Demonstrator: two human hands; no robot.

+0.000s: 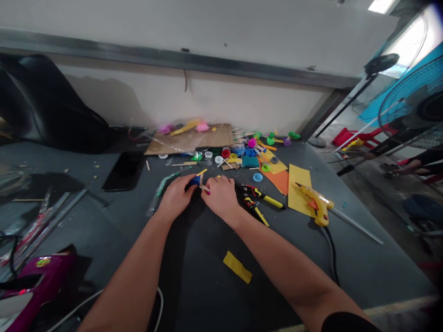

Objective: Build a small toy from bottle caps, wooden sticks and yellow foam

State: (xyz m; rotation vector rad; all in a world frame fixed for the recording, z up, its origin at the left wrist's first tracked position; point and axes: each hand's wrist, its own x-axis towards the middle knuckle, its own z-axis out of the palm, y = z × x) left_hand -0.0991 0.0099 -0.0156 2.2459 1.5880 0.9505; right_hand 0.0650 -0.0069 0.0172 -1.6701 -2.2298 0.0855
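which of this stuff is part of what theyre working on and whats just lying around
In use:
left hand
right hand
small blue piece, between the hands
wooden stick, at the blue piece

Lying about, untouched:
yellow glue gun
yellow-handled pliers
black phone
cardboard sheet
yellow foam scrap

A dark blue plastic piece (194, 181) is showing a yellow stick (202, 172), yellow-handled black pliers (261, 196) are showing red marks (249, 190), and a yellow plastic glue gun (320, 205) is showing an orange trigger (313, 204).
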